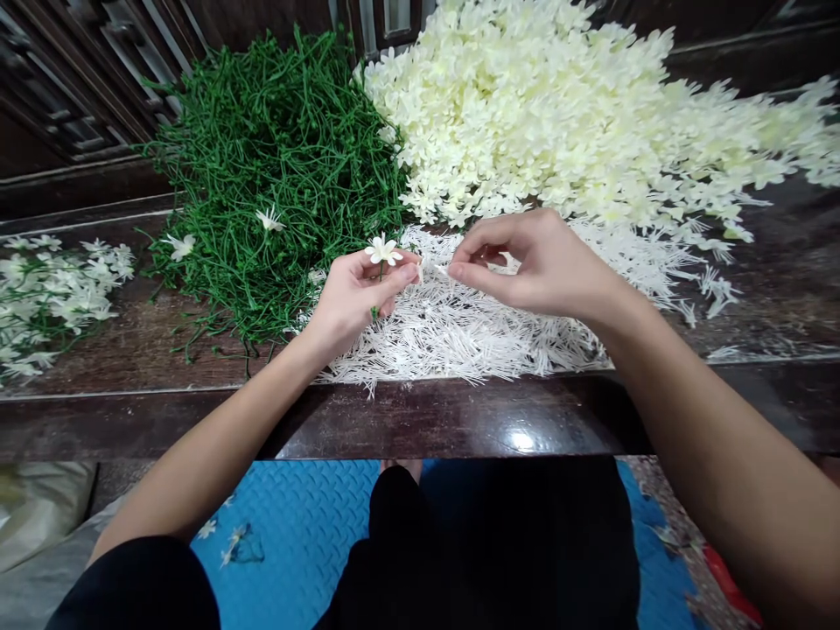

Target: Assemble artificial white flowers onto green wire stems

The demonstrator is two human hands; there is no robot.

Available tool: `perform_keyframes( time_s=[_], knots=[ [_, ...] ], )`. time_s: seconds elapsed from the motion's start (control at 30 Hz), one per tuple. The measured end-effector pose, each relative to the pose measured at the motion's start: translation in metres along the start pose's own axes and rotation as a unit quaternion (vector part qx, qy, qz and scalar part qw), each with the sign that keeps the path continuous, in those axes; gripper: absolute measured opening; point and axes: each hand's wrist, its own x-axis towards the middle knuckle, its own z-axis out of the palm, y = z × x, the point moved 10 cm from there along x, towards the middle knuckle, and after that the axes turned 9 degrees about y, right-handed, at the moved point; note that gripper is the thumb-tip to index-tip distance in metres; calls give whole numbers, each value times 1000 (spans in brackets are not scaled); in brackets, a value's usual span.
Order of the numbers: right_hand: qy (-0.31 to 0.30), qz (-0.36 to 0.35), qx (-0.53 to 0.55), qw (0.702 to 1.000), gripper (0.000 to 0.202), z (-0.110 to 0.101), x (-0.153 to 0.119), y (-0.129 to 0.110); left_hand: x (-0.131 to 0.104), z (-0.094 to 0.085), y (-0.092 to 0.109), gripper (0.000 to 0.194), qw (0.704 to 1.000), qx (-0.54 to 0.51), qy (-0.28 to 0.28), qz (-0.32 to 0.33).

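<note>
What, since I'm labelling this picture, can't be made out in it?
Head view: part of the stem of the held white flower, hidden by the left hand.
Head view: whether the right hand pinches anything; too small and pale against the white strands.
Head view: the rest of the green-stemmed flowers, cut off by the left edge.
Head view: what the red thing is, partly behind the right forearm.

One white-petalled flower [382,251] in the left hand [358,296]; left of it, two loose white flowers [269,220], one tangled green stem heap [276,149], one white flower cluster [66,293]; one cream petal pile [525,109] beyond the right hand [535,267]; one spiky white heap [465,341] beneath both hands.
</note>
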Motion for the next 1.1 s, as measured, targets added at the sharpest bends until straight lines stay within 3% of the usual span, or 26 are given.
perform_keyframes(
  time_s=[0.43,0.67,1.1],
  knots=[
    [-17,16,33,999,15,12,-3,-4,-3,9,3,20,998,38,-49,12],
    [7,-28,38,999,16,11,-2,-10,-3,9,4,25,998,52,-27,26],
    [16,-12,38,999,20,11,-2,-7,-3,2,6,17,999,46,-1,26]
  ],
)
